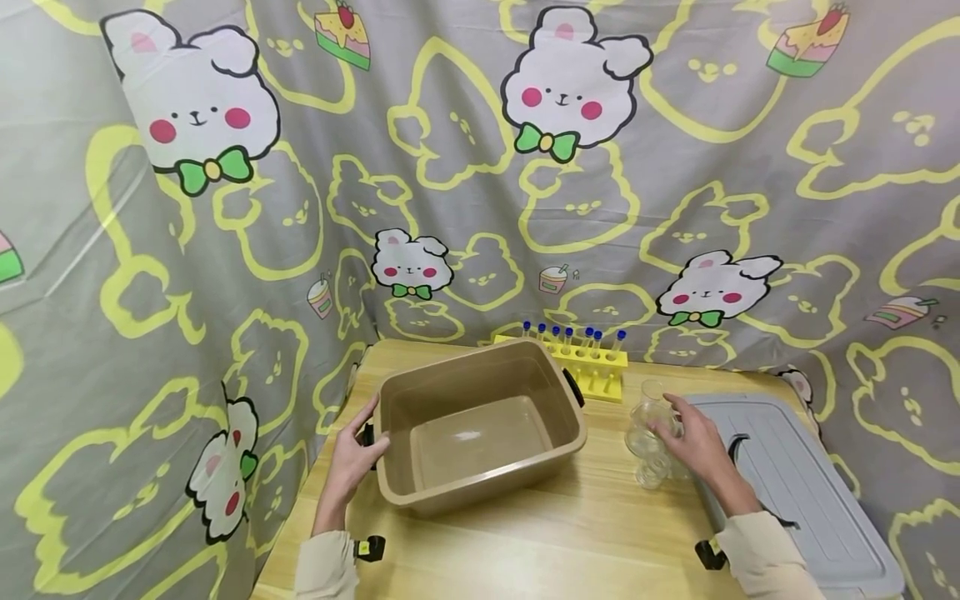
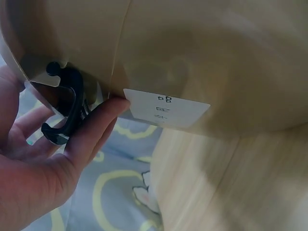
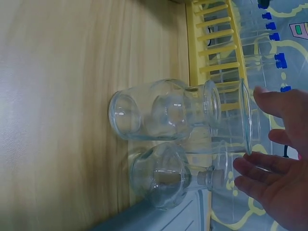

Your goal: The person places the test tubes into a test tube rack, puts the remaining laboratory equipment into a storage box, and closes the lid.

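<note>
1. Gray curtains (image 1: 480, 196), printed with white rabbits and yellow outlines, are hanging behind a wood-grain tabletop (image 1: 525, 546), where we are working with both hands.
2. Our brown bin (image 1: 480, 383) is sitting at a slant on the left and middle of that surface, its broad mouth facing up.
3. With our left hand (image 1: 356, 454) we are gripping the bin's left end, the thumb lying at the rim and the fingers passing around a black latch (image 2: 76, 101) (one fingertip is resting right beside a white label (image 2: 166, 109)).
4. Our right hand (image 1: 696, 442) is reaching to the glassware, thumb and fingers parted around the mouth of a wide-rimmed glass vessel (image 3: 233, 132); we cannot tell whether they are pressing on it.
5. Next to that vessel, a clear bottle (image 3: 166, 110) and a rounded flask (image 3: 161, 173) are standing close together (a cork (image 3: 219, 178) is plugging the flask).
6. Beyond the bin's far right corner, a yellow rack (image 1: 600, 383) is holding tubes with blue caps (image 1: 568, 332), near the curtain.
7. On the right, a gray lid (image 1: 810, 483) is lying flat, partly under our right forearm from where we are looking.
</note>
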{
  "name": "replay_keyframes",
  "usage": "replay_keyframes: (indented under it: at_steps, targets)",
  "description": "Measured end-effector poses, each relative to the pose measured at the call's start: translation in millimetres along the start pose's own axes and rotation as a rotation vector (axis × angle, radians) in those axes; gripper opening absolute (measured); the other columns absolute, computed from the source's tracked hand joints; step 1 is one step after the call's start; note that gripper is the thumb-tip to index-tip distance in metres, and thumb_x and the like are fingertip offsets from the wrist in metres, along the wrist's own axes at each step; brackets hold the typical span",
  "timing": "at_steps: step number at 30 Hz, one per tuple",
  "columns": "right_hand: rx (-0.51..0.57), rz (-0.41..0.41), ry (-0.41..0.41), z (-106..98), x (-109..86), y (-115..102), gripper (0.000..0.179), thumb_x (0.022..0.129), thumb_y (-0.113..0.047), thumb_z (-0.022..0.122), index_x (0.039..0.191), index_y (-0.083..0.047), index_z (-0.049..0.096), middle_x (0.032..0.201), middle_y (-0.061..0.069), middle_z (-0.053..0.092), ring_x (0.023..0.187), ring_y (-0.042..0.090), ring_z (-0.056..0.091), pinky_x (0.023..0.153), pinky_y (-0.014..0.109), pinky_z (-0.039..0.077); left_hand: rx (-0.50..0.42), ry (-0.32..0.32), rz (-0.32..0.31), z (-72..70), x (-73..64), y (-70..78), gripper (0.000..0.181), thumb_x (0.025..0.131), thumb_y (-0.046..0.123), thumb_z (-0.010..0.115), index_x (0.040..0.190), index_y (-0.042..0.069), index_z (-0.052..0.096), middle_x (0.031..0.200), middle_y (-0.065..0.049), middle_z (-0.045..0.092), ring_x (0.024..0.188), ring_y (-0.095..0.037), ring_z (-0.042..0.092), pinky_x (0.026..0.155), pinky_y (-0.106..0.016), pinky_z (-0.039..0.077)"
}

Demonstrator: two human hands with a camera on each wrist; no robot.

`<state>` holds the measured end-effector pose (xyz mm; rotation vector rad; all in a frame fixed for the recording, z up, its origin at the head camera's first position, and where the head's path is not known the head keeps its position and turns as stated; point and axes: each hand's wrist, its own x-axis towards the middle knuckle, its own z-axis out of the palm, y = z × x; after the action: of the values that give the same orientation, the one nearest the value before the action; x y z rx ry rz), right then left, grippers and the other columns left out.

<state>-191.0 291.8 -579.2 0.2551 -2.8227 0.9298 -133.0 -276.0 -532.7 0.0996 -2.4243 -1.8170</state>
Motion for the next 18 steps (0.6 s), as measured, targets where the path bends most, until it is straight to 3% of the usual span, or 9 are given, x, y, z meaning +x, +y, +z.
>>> replay_keyframes:
  at_steps: [4, 6, 7, 11, 18]
  targets:
    - [0.002, 0.004, -0.021, -2, -4.3, -3, 0.072, 0.094, -0.027, 0.077, 0.145, 0.012, 0.045, 0.13, 0.041, 0.055, 0.105, 0.054, 0.062, 0.079, 0.064, 0.054, 0.004, -0.028, 0.012, 8.3, 3.7, 3.9, 0.073, 0.089, -0.01, 0.064, 0.157, 0.008, 0.042, 0.16, -0.022, 0.036, 0.06, -0.011, 0.053, 0.054, -0.022, 0.044]
    - [-0.001, 0.006, -0.028, -1, -5.8, -2, 0.075, 0.093, -0.03, 0.078, 0.145, 0.013, 0.044, 0.13, 0.041, 0.055, 0.103, 0.053, 0.063, 0.078, 0.063, 0.054, 0.017, -0.033, 0.015, 13.9, 6.0, 5.4, 0.072, 0.089, -0.009, 0.065, 0.156, 0.007, 0.043, 0.16, -0.02, 0.037, 0.076, -0.016, 0.059, 0.057, -0.022, 0.046]
    - [-0.004, 0.006, -0.03, 0, -6.4, -2, 0.077, 0.093, -0.031, 0.078, 0.145, 0.014, 0.044, 0.13, 0.041, 0.055, 0.102, 0.052, 0.063, 0.078, 0.062, 0.055, 0.027, -0.037, 0.012, 16.6, 7.3, 5.8, 0.072, 0.09, -0.009, 0.066, 0.156, 0.007, 0.043, 0.16, -0.02, 0.037, 0.074, -0.019, 0.058, 0.056, -0.023, 0.046]
    - [-0.016, 0.014, -0.028, 3, -8.0, 2, 0.081, 0.092, -0.034, 0.079, 0.146, 0.014, 0.042, 0.13, 0.042, 0.054, 0.102, 0.051, 0.063, 0.078, 0.063, 0.055, 0.035, -0.034, 0.045, 28.2, 15.7, -5.6, 0.073, 0.089, -0.008, 0.067, 0.155, 0.012, 0.046, 0.16, -0.015, 0.04, 0.09, -0.023, 0.059, 0.06, -0.022, 0.048]
    - [-0.031, 0.021, -0.038, 2, -12.4, -1, 0.088, 0.089, -0.035, 0.081, 0.146, 0.017, 0.039, 0.131, 0.044, 0.051, 0.102, 0.052, 0.063, 0.079, 0.064, 0.054, 0.034, -0.07, 0.054, 43.4, 25.8, 0.0, 0.072, 0.088, -0.004, 0.068, 0.154, 0.017, 0.049, 0.158, -0.013, 0.044, 0.07, -0.016, 0.058, 0.056, -0.023, 0.047]
